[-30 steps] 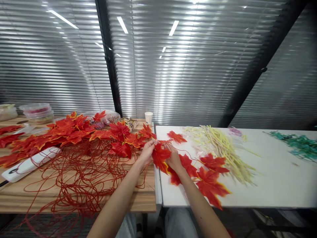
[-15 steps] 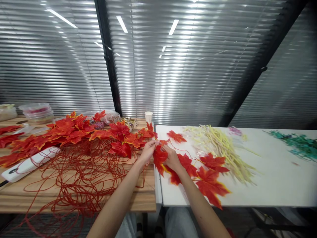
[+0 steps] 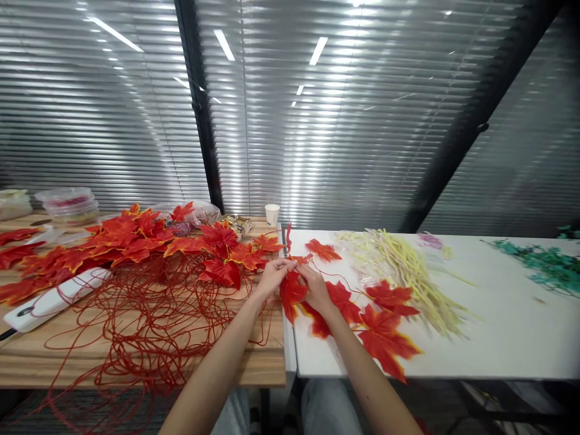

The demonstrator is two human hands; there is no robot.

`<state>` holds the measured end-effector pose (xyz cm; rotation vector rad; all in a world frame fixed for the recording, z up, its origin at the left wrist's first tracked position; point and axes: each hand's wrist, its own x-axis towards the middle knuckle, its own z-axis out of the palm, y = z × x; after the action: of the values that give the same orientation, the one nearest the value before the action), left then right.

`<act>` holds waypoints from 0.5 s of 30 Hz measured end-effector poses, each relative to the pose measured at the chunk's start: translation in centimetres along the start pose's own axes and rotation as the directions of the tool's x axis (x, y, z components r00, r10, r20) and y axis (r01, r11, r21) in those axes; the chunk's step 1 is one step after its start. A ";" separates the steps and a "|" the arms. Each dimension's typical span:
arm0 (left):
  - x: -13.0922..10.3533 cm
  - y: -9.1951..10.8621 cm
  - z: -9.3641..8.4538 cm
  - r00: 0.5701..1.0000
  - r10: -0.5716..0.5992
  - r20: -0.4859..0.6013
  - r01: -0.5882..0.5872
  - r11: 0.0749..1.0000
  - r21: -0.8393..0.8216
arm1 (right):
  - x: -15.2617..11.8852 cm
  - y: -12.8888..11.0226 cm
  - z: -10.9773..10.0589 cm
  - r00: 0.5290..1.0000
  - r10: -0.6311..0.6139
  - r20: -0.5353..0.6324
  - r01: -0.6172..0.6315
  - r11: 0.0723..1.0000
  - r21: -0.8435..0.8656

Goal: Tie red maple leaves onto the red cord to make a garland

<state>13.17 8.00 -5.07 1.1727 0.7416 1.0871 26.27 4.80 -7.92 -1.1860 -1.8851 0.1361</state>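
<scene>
My left hand (image 3: pixel 273 277) and my right hand (image 3: pixel 314 286) meet fingertip to fingertip over the seam between the two tables. Both pinch a red maple leaf (image 3: pixel 292 295) near its stem, and the leaf hangs below the fingers. The exact grip point is too small to make out. Just above my fingers another red leaf (image 3: pixel 289 237) stands nearly edge-on. More red leaves (image 3: pixel 385 335) on a thin red cord lie on the white table, beside and under my right forearm. Left of my left hand spreads a loose tangle of red cord (image 3: pixel 154 320).
A heap of red leaves (image 3: pixel 131 235) covers the back of the wooden table (image 3: pixel 254 377), with a white power strip (image 3: pixel 58 299), plastic tubs (image 3: pixel 70 205) and a paper cup (image 3: pixel 272 214). On the white table (image 3: pixel 512 338) lie yellow strands (image 3: pixel 408 272) and green foliage (image 3: pixel 548 263).
The held leaf has turned and shifted slightly left, and my fingertips have come closer together. The leaf above them has swung from lying flat to standing narrow and upright.
</scene>
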 end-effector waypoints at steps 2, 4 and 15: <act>-0.1 0.1 0.0 1.000 0.000 0.000 0.000 1.000 0.001 | 0.0 0.1 0.0 1.000 0.008 -0.007 -0.008 1.000 -0.005; -0.1 0.2 0.1 1.000 0.005 0.002 -0.005 1.000 -0.003 | 0.0 0.1 0.0 1.000 0.019 -0.007 -0.019 1.000 -0.018; -0.3 0.4 0.1 0.998 0.046 -0.042 -0.043 0.997 0.061 | -0.1 -0.3 -0.4 0.999 -0.013 0.046 0.014 0.999 -0.035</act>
<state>13.03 7.73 -4.66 1.2248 0.7897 1.1368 26.37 4.48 -7.60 -1.2030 -1.9417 0.1239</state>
